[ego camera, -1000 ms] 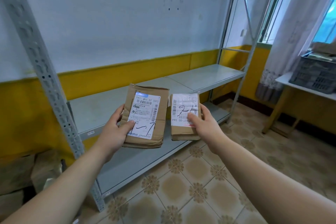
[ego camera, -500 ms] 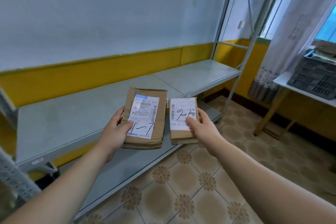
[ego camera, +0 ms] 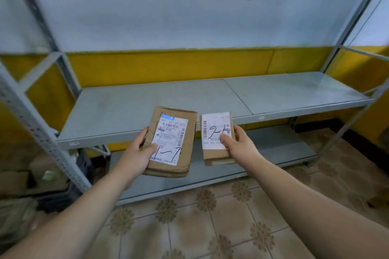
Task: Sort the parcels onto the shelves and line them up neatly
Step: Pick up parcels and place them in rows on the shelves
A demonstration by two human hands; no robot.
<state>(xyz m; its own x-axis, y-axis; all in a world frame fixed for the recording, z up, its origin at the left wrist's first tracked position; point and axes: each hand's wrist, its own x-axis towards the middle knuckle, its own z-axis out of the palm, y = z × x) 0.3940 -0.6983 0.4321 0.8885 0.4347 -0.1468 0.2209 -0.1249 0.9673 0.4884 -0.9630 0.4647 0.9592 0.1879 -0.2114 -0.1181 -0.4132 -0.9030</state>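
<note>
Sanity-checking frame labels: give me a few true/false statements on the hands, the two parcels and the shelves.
1. The left hand grips the larger parcel. True.
2. The right hand is empty. False: it grips the smaller parcel.
3. Both parcels lie on the upper shelf. False: both are held in the air in front of it.
4. Each parcel shows a white label with handwriting. True.
5. The parcels are stacked. False: they are side by side, apart.

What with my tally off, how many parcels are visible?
2: larger parcel in the left hand, smaller parcel in the right hand. Blurred brown shapes lower left may be more.
</note>
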